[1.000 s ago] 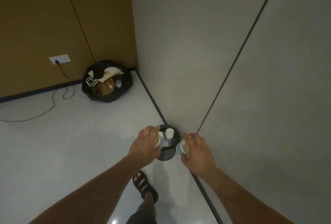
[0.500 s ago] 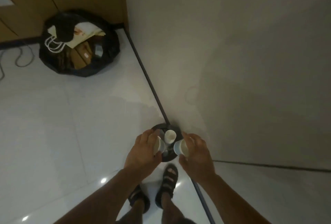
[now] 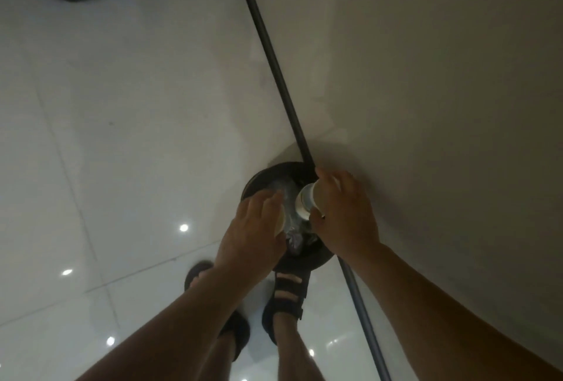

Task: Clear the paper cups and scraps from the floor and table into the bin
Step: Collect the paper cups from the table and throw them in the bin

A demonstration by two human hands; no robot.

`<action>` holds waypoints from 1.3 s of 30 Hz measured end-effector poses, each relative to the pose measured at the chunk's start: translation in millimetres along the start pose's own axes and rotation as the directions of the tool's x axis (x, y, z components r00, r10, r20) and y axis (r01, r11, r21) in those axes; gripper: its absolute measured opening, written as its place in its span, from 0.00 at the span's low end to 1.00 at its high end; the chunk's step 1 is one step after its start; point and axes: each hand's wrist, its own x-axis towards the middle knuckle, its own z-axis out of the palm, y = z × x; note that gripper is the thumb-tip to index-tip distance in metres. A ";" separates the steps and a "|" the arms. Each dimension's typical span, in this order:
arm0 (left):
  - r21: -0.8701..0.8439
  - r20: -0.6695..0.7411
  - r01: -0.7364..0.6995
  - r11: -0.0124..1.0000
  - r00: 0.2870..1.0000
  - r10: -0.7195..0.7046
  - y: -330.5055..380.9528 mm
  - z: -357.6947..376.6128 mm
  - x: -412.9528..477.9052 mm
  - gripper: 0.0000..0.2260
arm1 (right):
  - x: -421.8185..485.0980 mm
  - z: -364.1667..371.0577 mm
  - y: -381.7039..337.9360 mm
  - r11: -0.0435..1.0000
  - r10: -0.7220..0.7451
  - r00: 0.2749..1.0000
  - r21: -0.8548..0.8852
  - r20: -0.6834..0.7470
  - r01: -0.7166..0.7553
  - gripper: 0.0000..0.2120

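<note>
1. The black bin (image 3: 262,175) stands on the tiled floor (image 3: 122,106) against the wall (image 3: 426,76), beneath both hands.
2. The right hand (image 3: 344,213) has its fingers wrapped round 1 paper cup (image 3: 306,201), which lies tipped over the bin (mouth facing left).
3. The left hand (image 3: 253,234) curls over a second cup (image 3: 278,222), mostly hidden under its fingers.

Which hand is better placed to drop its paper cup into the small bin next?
Probably the right hand: its paper cup hangs over the open black bin; the left hand covers its cup.
</note>
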 end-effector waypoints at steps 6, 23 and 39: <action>0.172 0.038 -0.034 0.984 0.999 0.028 -18.4 40.7 15.8 0.32 | 10.5 46.1 16.8 0.999 -0.051 0.997 -0.015 0.066 0.052 0.44; 0.361 0.029 0.083 0.929 0.994 -0.101 -7.4 -37.7 -11.5 0.41 | -20.2 -24.9 -25.9 0.984 -0.157 0.986 -0.080 0.057 0.161 0.52; 0.235 -0.276 0.501 0.833 0.856 -0.437 119.2 -282.6 -274.6 0.36 | -210.6 -243.8 -196.9 0.861 -0.470 0.872 -0.149 0.136 0.487 0.44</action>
